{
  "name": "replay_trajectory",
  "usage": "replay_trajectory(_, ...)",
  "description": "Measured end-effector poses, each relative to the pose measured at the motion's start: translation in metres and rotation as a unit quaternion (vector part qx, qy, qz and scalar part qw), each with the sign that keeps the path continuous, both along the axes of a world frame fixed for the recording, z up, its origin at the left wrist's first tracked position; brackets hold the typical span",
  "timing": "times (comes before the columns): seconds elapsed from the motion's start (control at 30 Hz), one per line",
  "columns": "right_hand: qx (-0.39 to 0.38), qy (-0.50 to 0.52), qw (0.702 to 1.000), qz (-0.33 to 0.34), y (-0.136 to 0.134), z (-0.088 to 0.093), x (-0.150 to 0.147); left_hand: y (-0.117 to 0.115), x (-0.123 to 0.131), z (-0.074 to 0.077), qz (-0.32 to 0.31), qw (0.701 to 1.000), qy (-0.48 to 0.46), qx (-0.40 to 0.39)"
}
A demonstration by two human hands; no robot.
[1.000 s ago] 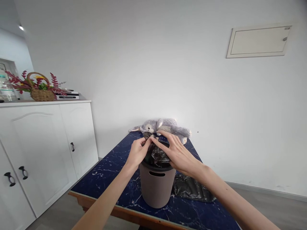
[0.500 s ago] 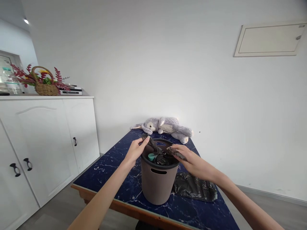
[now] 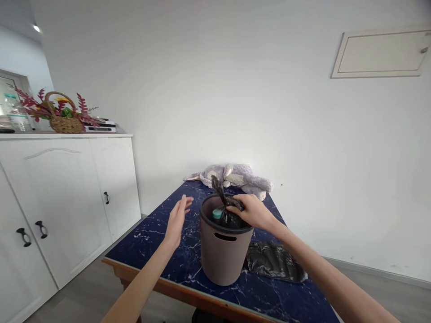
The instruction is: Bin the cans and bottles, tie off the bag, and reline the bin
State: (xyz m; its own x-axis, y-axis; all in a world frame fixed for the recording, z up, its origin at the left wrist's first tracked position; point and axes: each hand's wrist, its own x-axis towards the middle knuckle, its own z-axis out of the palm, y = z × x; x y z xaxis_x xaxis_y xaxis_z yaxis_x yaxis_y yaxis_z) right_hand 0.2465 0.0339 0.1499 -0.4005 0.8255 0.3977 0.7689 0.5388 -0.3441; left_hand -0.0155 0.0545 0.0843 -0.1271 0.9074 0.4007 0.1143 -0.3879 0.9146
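Note:
A grey-brown trash can (image 3: 222, 260) with a dark rim and a handle slot stands on the blue marbled table. Inside it lies a black garbage bag (image 3: 230, 220), its twisted neck poking up above the rim. Something with a round teal top (image 3: 217, 213) sits beside the bag in the can. My right hand (image 3: 252, 210) reaches over the rim with its fingers closed around the bag's gathered top. To the left of the can, my left hand (image 3: 178, 220) hovers with nothing in it, fingers stretched out and apart from the rim.
A folded black plastic bag (image 3: 274, 261) lies on the table (image 3: 161, 237) right of the can. A plush rabbit (image 3: 235, 175) rests on its side at the far end, by the wall. White cabinets (image 3: 67, 193) bearing a flower basket (image 3: 66, 124) stand at left.
My left hand has let go of the bag's twisted end and moved left, away from the can. My right hand has shifted left and closed around the bag's neck, which now points upward.

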Motion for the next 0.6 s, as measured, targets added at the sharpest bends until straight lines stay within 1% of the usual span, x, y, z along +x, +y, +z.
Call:
replay_trajectory(0.03, -0.001, 0.019, 1.000, -0.008, 0.002, 0.000, 0.003, 0.004, -0.010, -0.018, 0.028, 0.999, 0.016, -0.016)
replay_trajectory(0.1, -0.007, 0.058, 0.998, -0.018, 0.005, 0.003, 0.008, 0.010, -0.032, -0.058, 0.069, 0.987, 0.124, -0.070)
replay_trajectory(0.17, -0.011, 0.094, 0.995, -0.022, 0.006, 0.009, 0.012, 0.013, -0.051, -0.094, 0.086, 0.977, 0.167, -0.098)
replay_trajectory(0.23, -0.016, 0.137, 0.990, -0.020, 0.005, 0.018, 0.015, 0.014, -0.066, -0.121, 0.099, 0.970, 0.199, -0.099)
replay_trajectory(0.27, -0.021, 0.166, 0.986, -0.017, 0.004, 0.024, 0.016, 0.013, -0.072, -0.131, 0.102, 0.967, 0.212, -0.092)
replay_trajectory(0.33, -0.037, 0.235, 0.971, -0.009, 0.001, 0.034, 0.019, 0.010, -0.080, -0.145, 0.102, 0.963, 0.238, -0.073)
replay_trajectory(0.43, -0.063, 0.357, 0.932, 0.004, -0.001, 0.051, 0.025, 0.006, -0.084, -0.154, 0.082, 0.957, 0.273, -0.047)
replay_trajectory(0.5, -0.068, 0.453, 0.889, 0.009, 0.003, 0.061, 0.030, 0.005, -0.085, -0.156, 0.073, 0.953, 0.291, -0.037)
replay_trajectory(0.6, -0.047, 0.597, 0.801, 0.005, 0.015, 0.075, 0.043, 0.004, -0.085, -0.158, 0.072, 0.948, 0.309, -0.024)
